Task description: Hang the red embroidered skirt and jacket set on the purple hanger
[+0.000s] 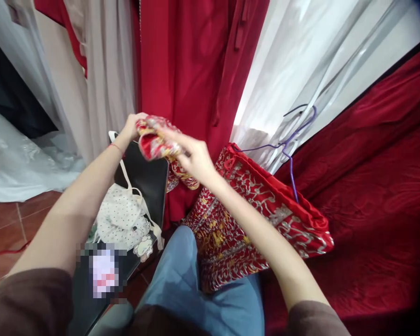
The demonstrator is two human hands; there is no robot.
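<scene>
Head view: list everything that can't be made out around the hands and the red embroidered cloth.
- Left hand: fingertips hidden behind the bunched red cloth it holds.
- Right hand: palm and thumb turned away from the camera.
- Embroidered garment on the lap: middle covered by the right forearm.
- Purple hanger: lower end hidden in the garment's fold.
- Patch below the dotted white bag: pixelated, unreadable.

embroidered cloth (154, 142), left hand (131, 126), right hand (196, 161) gripping
</scene>
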